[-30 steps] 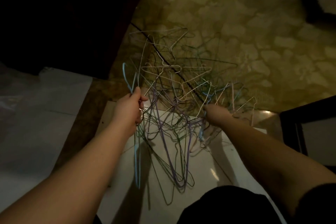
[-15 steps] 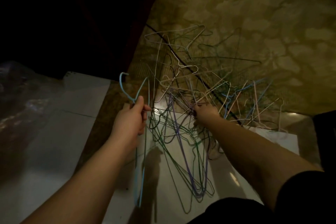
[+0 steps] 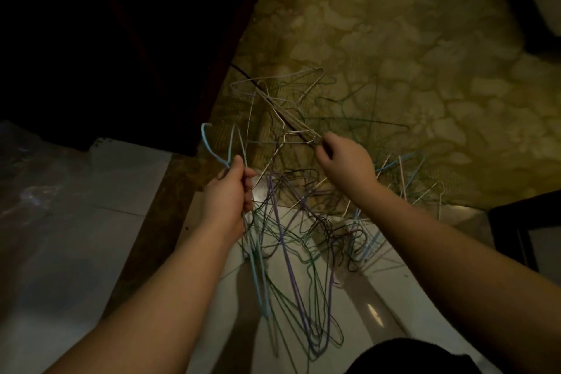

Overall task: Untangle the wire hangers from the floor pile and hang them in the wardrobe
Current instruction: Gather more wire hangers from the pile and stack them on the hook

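A tangled pile of wire hangers (image 3: pixel 303 197) in white, green, purple, blue and pink lies on the floor in front of me. My left hand (image 3: pixel 229 193) grips the necks of a bunch of hangers, among them a light blue hanger (image 3: pixel 258 276) whose hook sticks up past my fist; green and purple ones dangle below. My right hand (image 3: pixel 344 159) is raised over the pile and pinches a pale wire hanger (image 3: pixel 291 121) near its hook end.
A dark piece of furniture (image 3: pixel 121 39) fills the upper left. The floor is stone-patterned (image 3: pixel 425 55) ahead and white-tiled (image 3: pixel 76 237) near me. A dark frame (image 3: pixel 522 228) stands at the right edge. A black cable (image 3: pixel 243 71) runs under the pile.
My right hand has lifted out of the middle of the tangle and moved up and forward onto a pale hanger. My left hand keeps its hold on the bunch.
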